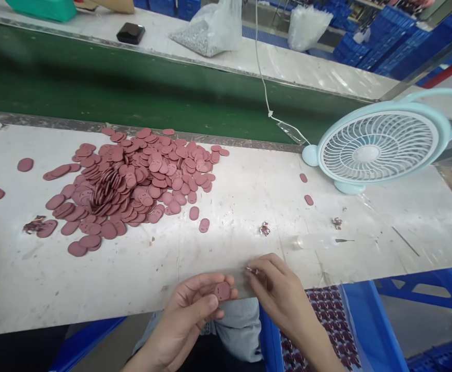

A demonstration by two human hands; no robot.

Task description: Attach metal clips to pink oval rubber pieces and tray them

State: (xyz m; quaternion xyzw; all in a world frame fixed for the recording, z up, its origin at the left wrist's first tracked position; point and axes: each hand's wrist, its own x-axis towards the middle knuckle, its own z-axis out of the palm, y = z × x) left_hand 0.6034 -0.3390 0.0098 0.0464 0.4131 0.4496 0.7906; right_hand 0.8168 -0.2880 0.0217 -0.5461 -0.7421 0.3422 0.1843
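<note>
Maroon oval [222,291] pinched in left hand [189,311] (thumb uppermost); knuckles-up right hand [279,290] pinching small piece [252,270].

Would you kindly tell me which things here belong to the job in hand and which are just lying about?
Likely part of the job:
disc in the left hand
small piece in the right hand
pile of discs
dark pieces in the crate

Apparently just lying about:
fan
black case
cord

Stained white worktop [245,186], dark green strip [171,95], white ledge [327,72] beyond, stacks of blue crates [385,36] behind.
</note>
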